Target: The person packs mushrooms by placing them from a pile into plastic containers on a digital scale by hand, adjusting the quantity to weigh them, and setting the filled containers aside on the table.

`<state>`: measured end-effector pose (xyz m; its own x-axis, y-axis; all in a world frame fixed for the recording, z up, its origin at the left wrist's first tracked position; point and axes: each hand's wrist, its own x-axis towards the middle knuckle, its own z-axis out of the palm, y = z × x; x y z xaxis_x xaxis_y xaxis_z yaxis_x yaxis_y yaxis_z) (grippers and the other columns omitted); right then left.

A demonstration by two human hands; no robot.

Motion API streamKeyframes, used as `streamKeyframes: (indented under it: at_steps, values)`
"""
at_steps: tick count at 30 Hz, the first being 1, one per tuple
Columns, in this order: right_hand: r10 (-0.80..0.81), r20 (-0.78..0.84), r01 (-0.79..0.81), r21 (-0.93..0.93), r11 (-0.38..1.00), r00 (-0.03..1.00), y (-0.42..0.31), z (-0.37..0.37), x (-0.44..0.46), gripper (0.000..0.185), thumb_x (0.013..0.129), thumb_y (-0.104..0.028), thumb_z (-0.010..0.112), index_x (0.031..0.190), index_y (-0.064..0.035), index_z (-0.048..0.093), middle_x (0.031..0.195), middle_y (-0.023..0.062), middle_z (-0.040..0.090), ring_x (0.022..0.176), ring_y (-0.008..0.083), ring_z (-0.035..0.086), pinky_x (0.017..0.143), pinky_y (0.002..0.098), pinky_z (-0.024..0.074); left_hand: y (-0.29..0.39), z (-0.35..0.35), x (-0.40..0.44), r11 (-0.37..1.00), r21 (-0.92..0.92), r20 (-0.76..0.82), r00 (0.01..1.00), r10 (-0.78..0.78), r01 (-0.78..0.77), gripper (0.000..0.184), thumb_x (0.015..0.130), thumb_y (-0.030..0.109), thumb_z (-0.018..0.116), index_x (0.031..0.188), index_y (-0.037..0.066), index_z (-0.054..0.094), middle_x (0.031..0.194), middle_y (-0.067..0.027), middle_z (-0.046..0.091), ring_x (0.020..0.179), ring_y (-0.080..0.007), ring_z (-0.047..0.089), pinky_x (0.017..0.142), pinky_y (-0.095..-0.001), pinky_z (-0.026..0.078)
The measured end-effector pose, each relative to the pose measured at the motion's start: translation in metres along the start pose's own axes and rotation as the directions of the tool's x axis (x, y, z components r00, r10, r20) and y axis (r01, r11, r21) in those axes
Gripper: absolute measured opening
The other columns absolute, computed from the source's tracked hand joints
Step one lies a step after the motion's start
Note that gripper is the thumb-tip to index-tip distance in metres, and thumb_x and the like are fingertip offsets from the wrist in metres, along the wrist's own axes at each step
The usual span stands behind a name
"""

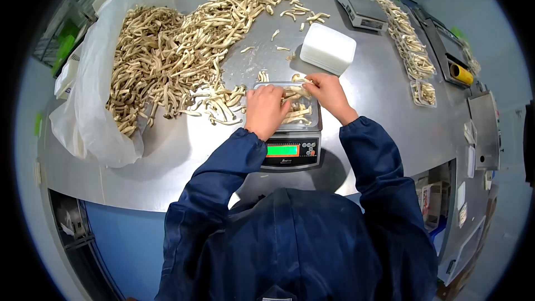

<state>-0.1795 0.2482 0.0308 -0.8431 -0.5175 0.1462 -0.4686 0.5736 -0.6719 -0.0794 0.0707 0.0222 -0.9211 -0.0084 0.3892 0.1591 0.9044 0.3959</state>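
Observation:
My left hand (pixel 266 107) is curled over the left side of a clear plastic tray (pixel 315 117), its fingers closed and what they grip hidden beneath. Long pale mushrooms (pixel 298 115) lie in the tray by its thumb. At the tray's far right edge, my right hand (pixel 332 96) pinches a mushroom (pixel 301 78) between thumb and fingers. Under the tray is a digital scale (pixel 291 160) with a lit green display. A few loose mushrooms (pixel 263 76) lie just beyond the tray.
A large mushroom heap (pixel 167 50) spreads across the steel table (pixel 167 181) beside a plastic bag (pixel 92 89). Stacked white trays (pixel 327 49) stand beyond my right hand. A second scale (pixel 362 12) and a row of filled trays (pixel 409 44) are at far right.

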Motion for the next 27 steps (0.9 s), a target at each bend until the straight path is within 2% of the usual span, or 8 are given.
streamKeyframes:
  at_steps: [1,5,11,14,17,21,25,27]
  values:
    - [-0.049,-0.058,0.051,0.022,0.998,0.997,0.003,0.003,0.000,0.024,0.084,-0.022,0.065,0.093,-0.0004,0.069,0.081,0.0188,0.066,0.075,0.0370,0.063,0.067,0.0411,0.0483,0.003,0.002,0.005,0.998,0.062,0.033,0.999,-0.024,0.022,0.020,0.078,0.026,0.068,0.083,0.006,0.067,0.084,-0.0089,0.065,0.088,-0.0275,0.060,0.079,-0.0420,0.039]
    - [0.009,-0.062,-0.005,0.066,0.998,0.998,0.009,0.007,0.001,0.024,0.084,-0.022,0.065,0.091,0.0000,0.071,0.079,0.0206,0.067,0.073,0.0371,0.064,0.066,0.0406,0.0494,0.007,0.010,0.019,0.995,0.098,0.131,0.991,-0.014,0.001,0.020,0.072,0.027,0.068,0.074,0.007,0.070,0.078,-0.0093,0.066,0.082,-0.0272,0.064,0.076,-0.0432,0.042]
    - [0.090,-0.024,-0.087,0.099,0.991,0.996,0.011,0.011,-0.002,0.025,0.084,-0.021,0.065,0.092,0.0011,0.071,0.078,0.0208,0.067,0.070,0.0354,0.065,0.065,0.0385,0.0498,0.013,0.002,0.034,0.965,0.261,0.332,0.942,-0.056,-0.035,0.025,0.075,0.031,0.069,0.077,0.007,0.072,0.079,-0.0090,0.068,0.082,-0.0253,0.066,0.075,-0.0422,0.044]
    - [0.105,-0.013,-0.103,0.115,0.988,0.994,0.015,0.013,-0.002,0.025,0.083,-0.021,0.065,0.092,0.0015,0.071,0.077,0.0206,0.068,0.069,0.0340,0.065,0.065,0.0381,0.0498,0.008,0.010,0.036,0.955,0.289,0.370,0.928,-0.046,-0.068,0.020,0.075,0.030,0.067,0.074,0.010,0.072,0.072,-0.0102,0.067,0.075,-0.0290,0.065,0.071,-0.0440,0.045]
    - [0.105,-0.017,-0.102,0.130,0.986,0.994,0.018,0.015,-0.001,0.025,0.083,-0.020,0.065,0.092,0.0021,0.071,0.076,0.0203,0.068,0.068,0.0320,0.066,0.064,0.0374,0.0498,0.008,0.010,0.039,0.956,0.292,0.377,0.923,-0.073,-0.044,0.018,0.076,0.027,0.066,0.075,0.010,0.072,0.074,-0.0111,0.067,0.077,-0.0291,0.065,0.074,-0.0437,0.045]
    - [0.159,0.039,-0.163,0.177,0.971,0.987,0.016,0.011,0.002,0.027,0.083,-0.021,0.065,0.093,0.0034,0.070,0.075,0.0198,0.068,0.066,0.0290,0.066,0.064,0.0357,0.0498,-0.001,0.007,0.049,0.930,0.344,0.307,0.952,0.018,-0.128,0.014,0.077,0.022,0.064,0.081,0.011,0.072,0.087,-0.0101,0.067,0.090,-0.0284,0.063,0.077,-0.0444,0.044]
    - [0.116,-0.007,-0.113,0.203,0.973,0.993,0.022,0.015,0.002,0.027,0.084,-0.022,0.065,0.095,0.0017,0.070,0.076,0.0195,0.068,0.066,0.0278,0.066,0.062,0.0350,0.0493,-0.010,-0.010,0.056,0.939,0.301,0.431,0.902,0.020,-0.165,0.010,0.078,0.017,0.064,0.084,0.015,0.072,0.092,-0.0066,0.066,0.097,-0.0245,0.061,0.083,-0.0428,0.041]
    - [0.107,-0.004,-0.105,0.185,0.977,0.994,0.018,0.012,0.001,0.026,0.084,-0.022,0.064,0.096,0.0005,0.071,0.076,0.0194,0.068,0.066,0.0290,0.066,0.062,0.0351,0.0492,-0.023,-0.015,0.054,0.982,0.160,0.442,0.897,0.019,-0.100,0.012,0.077,0.020,0.067,0.087,0.014,0.071,0.092,-0.0070,0.066,0.098,-0.0256,0.061,0.084,-0.0429,0.041]
